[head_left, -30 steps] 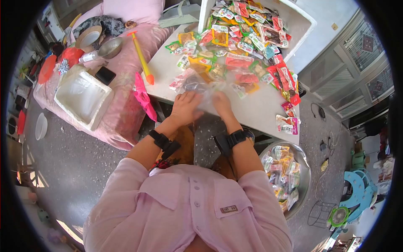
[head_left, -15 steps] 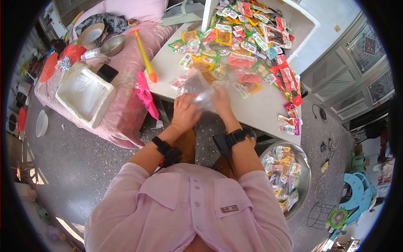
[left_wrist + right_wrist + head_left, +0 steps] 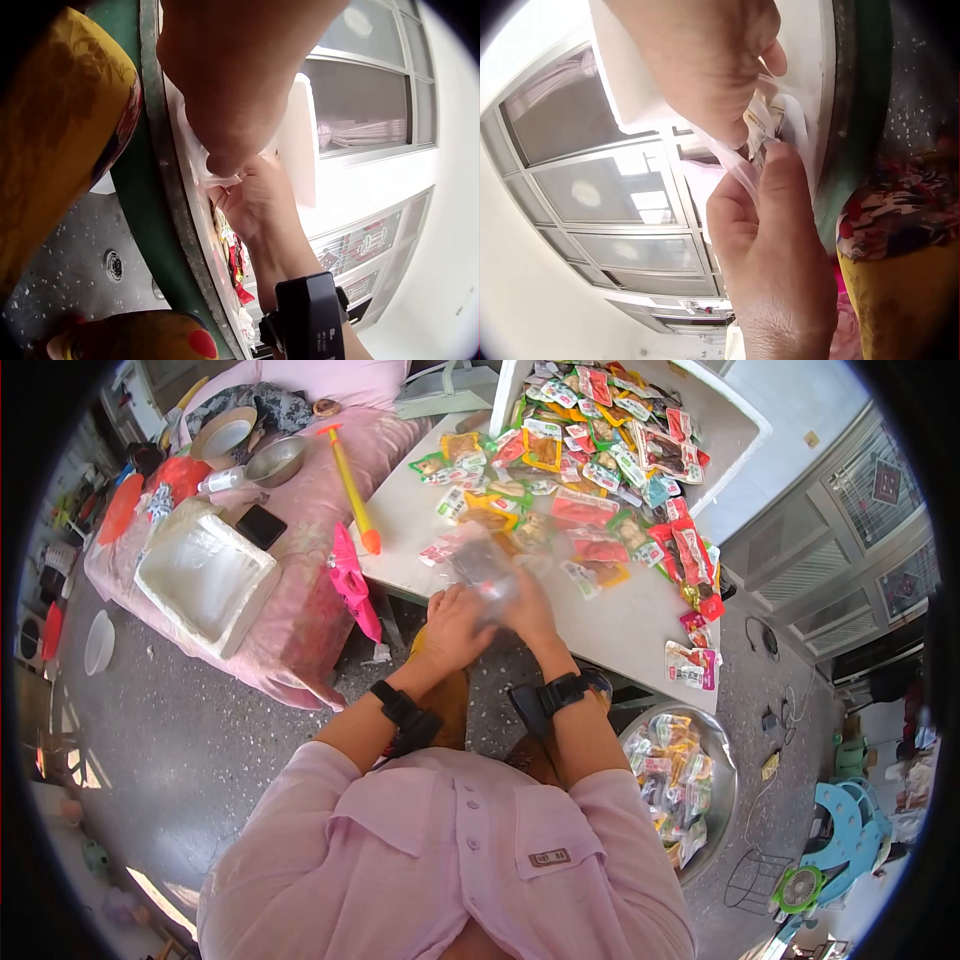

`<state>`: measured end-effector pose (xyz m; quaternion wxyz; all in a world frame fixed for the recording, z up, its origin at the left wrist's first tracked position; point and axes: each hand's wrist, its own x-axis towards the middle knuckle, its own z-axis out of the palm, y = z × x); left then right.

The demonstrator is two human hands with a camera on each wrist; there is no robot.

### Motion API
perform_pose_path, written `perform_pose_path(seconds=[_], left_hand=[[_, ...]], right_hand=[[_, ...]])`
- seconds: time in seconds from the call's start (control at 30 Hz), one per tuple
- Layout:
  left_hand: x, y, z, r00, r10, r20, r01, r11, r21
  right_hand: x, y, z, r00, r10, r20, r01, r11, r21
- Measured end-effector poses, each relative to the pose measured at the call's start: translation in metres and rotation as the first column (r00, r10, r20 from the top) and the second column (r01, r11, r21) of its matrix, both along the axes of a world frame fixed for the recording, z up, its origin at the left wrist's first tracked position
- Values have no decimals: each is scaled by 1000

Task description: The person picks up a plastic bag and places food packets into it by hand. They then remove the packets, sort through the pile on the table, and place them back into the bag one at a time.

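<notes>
Over the near edge of the white table (image 3: 640, 630), both hands hold a clear plastic bag (image 3: 482, 560), blurred in the head view, with something dark showing through it. My left hand (image 3: 460, 628) pinches its edge between thumb and curled fingers, as the right wrist view shows. Close beside it, my right hand (image 3: 528, 610) grips the other side of the bag (image 3: 731, 159), its fingertips partly hidden. Just beyond the hands lie several small vacuum-packed snack packets (image 3: 585, 510), red, yellow and green.
A white foam box (image 3: 735, 435) spills a heap of packets onto the table's back. At right on the floor stands a metal basin (image 3: 727, 760) holding more packets. Left are a pink-covered bed (image 3: 300, 630), an empty foam tray (image 3: 255, 595) and a yellow inflatable hammer (image 3: 352, 490).
The hands have drawn a little closer together around the bag, and a dark patch now shows in it. The head view has shifted slightly; the packets on the table lie as before.
</notes>
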<state>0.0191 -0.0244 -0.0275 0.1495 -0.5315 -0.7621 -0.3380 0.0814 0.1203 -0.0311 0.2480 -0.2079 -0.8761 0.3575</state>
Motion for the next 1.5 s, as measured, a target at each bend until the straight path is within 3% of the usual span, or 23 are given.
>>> perform_pose_path(seconds=[0.13,0.23,0.43,0.73,0.9,1.03,1.13,1.23,1.33,1.4,1.47,1.5], left_hand=[[-4,3,-2,993,-19,-114,28,997,75],[-5,6,-3,997,-13,-74,22,992,123],[-6,13,0,986,48,-160,-39,997,60],[-16,6,-11,972,230,38,-233,966,109],[-23,-4,-11,986,125,106,-137,985,106],[-17,-16,-4,985,26,170,-38,997,67],[-13,-21,21,998,-70,4,66,951,304],[-10,-23,49,991,-130,-23,127,891,436],[-16,-22,58,919,-207,335,-11,837,547],[-24,-21,71,892,-229,391,-40,821,570],[-34,-21,80,881,-217,420,-57,833,550],[-40,-22,82,924,-183,336,-32,839,544]], right_hand=[[2,5,-5,988,-96,-117,101,994,37],[1,0,-2,978,-140,-154,144,989,17],[-5,1,-3,971,-170,-170,170,985,-15],[-3,11,-20,957,-213,-196,230,971,68],[2,5,-12,967,-182,-180,196,978,68],[10,7,2,978,-59,-202,74,995,70],[19,6,18,975,2,-221,-2,1000,3],[20,3,39,958,38,-283,-36,999,14],[20,-5,78,959,67,-274,-102,988,-114],[19,-9,104,970,106,-217,-164,950,-267],[18,-11,117,974,134,-182,-161,977,-143],[19,-11,122,975,147,-164,-162,984,-80]])
